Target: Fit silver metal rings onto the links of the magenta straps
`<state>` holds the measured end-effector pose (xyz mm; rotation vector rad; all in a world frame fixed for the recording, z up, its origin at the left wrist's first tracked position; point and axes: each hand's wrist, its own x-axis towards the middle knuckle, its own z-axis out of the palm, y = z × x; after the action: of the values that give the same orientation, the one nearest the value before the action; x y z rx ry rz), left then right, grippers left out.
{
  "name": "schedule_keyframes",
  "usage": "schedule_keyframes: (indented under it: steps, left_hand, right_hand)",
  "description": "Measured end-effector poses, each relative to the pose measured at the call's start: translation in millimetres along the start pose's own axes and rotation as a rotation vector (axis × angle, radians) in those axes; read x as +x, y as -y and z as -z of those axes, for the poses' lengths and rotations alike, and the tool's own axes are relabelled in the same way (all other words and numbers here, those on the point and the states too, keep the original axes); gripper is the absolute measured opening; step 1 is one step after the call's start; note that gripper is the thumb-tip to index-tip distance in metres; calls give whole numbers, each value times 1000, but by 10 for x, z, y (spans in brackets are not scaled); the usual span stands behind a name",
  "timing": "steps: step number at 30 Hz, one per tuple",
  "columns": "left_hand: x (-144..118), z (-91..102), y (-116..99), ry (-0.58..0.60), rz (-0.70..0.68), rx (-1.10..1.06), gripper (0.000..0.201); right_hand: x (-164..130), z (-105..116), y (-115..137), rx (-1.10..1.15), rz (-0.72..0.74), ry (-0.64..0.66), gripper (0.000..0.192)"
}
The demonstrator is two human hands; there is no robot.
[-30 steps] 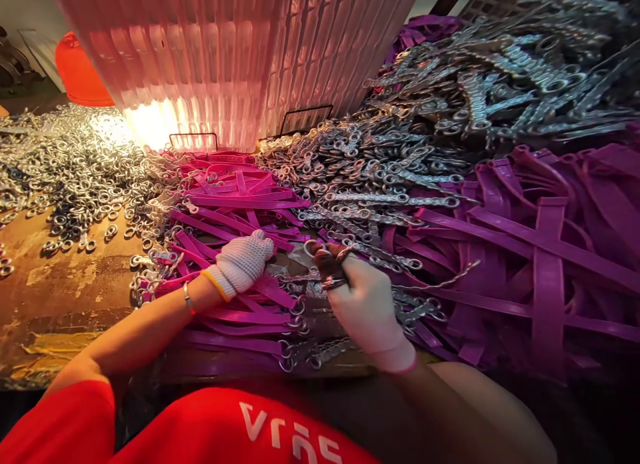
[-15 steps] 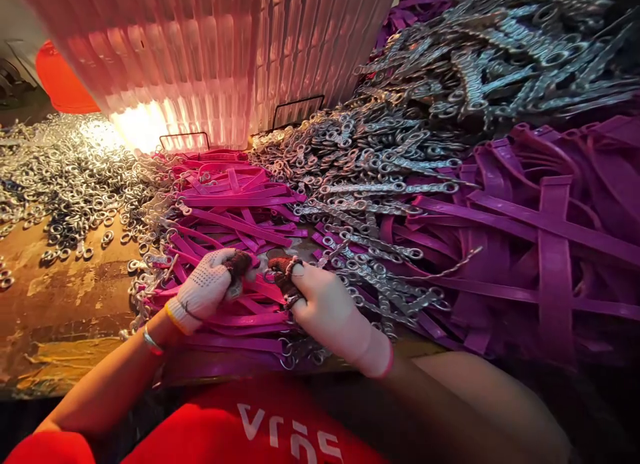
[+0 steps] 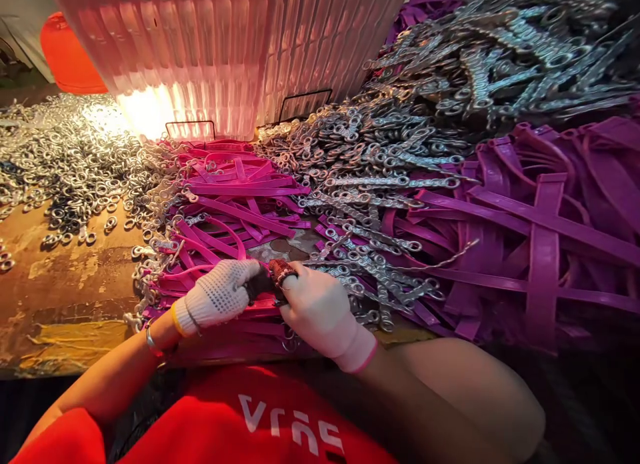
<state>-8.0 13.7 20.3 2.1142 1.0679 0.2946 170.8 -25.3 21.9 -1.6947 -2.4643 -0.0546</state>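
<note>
I've got the left hand [image 3: 220, 301] and right hand [image 3: 315, 311] pinched together on one pink strap [image 3: 253, 309] at the desk's [image 3: 65, 291] near edge, a stack of ringed straps [image 3: 235, 204] done, loose rings [image 3: 70, 164] aplenty left.

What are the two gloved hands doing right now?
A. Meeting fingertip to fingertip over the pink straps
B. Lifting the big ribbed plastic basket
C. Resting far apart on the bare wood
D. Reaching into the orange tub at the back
A: the left hand and the right hand come together at their dark fingertips just above the pile of pink straps, with the loose metal rings lying off to the left.
</note>
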Motion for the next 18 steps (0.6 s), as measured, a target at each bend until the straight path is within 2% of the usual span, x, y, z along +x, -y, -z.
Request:
schedule_keyframes:
  steps: [2, 5, 8, 12, 14, 18]
  left_hand:
    - [-2, 0, 10, 44, 14, 5, 22]
    - [-34, -12, -4, -31, 26, -107, 22]
    - [-89, -45, -21, -110, 99, -233, 21]
    - [-151, -105, -20, -154, 154, -156, 20]
    - [-163, -130, -14, -141, 134, -127, 18]
    - [-143, -179, -16, -95, 88, -102, 21]
  right_hand:
    - [3, 17, 13, 13, -10, 62, 16]
    - [34, 138, 15, 62, -86, 180, 24]
    - [87, 291, 1, 148, -76, 312, 33]
    - [141, 373, -7, 130, -86, 494, 28]
    - [128, 350, 4, 101, -73, 489, 25]
    - [25, 248, 55, 86, 65, 449, 17]
